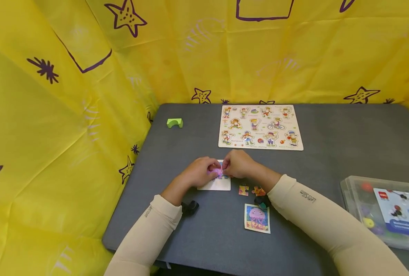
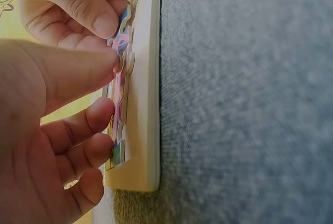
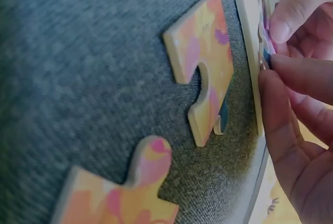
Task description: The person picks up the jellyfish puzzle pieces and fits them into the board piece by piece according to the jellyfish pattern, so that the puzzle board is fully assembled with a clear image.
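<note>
My left hand (image 1: 201, 171) and right hand (image 1: 239, 165) meet over a small white puzzle tray (image 1: 215, 186). Inside it lie joined jigsaw pieces (image 2: 117, 112) in pink and blue. The right thumb and fingers pinch a blue jigsaw piece (image 2: 125, 17) at the tray's far part. Beside it, my left thumb and finger grip a pink-and-blue jigsaw piece (image 2: 123, 42), its other fingers curved along the pieces. Two loose yellow-orange pieces, one with a notch (image 3: 204, 63) and one with a knob (image 3: 151, 167), lie on the table near the right wrist.
A jellyfish picture card (image 1: 257, 219) lies nearer the body. Farther back are a wooden board with figures (image 1: 259, 128) and a green arch block (image 1: 174, 122). At right stands a clear plastic box (image 1: 366, 207). Yellow cloth (image 1: 69, 153) hangs behind and left of the grey table.
</note>
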`<state>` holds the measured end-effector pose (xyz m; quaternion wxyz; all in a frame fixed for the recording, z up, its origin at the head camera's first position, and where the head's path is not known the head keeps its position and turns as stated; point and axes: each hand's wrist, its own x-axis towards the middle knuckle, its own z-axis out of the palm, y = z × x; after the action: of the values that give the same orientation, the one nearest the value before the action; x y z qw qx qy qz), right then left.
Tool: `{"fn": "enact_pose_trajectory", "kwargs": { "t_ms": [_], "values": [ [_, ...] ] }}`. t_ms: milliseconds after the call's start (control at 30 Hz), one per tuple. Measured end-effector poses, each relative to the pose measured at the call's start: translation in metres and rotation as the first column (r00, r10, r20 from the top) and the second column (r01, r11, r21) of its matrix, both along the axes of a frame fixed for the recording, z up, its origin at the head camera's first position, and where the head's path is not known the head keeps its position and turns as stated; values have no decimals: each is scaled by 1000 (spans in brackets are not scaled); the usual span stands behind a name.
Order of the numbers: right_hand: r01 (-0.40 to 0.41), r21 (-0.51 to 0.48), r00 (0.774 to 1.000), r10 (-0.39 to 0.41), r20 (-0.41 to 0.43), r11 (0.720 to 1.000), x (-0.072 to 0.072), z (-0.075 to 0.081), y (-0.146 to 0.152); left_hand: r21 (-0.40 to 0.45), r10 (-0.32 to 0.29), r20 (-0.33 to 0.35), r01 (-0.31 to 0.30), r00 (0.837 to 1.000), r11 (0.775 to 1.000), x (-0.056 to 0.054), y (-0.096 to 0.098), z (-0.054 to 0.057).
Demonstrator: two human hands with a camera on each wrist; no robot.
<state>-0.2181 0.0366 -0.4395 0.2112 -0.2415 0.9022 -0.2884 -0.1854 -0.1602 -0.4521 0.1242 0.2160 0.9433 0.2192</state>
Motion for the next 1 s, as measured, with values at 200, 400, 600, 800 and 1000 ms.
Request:
{"fn": "enact_pose_trajectory", "kwargs": {
  "t_ms": [200, 400, 600, 800, 1000],
  "values": [
    [-2, 48, 1000, 3, -27, 999, -5, 1, 3, -1, 45, 34, -45, 998, 999, -6, 3, -1],
    [17, 81, 1000, -15, -22, 997, -9, -1, 5, -23, 75, 62, -73, 995, 997, -8, 5, 0],
    [59, 96, 998, -58, -18, 994, -12, -1, 5, -26, 98, 51, -97, 994, 995, -8, 8, 2],
    [-6, 129, 999, 12, -50, 992, -4, 5, 10, -46, 112, 50, -110, 992, 993, -7, 11, 5],
    [-112, 303, 989, 136, -61, 947, 24, 18, 27, -83, 109, 33, -106, 994, 991, -4, 12, 5]
  ]
}}
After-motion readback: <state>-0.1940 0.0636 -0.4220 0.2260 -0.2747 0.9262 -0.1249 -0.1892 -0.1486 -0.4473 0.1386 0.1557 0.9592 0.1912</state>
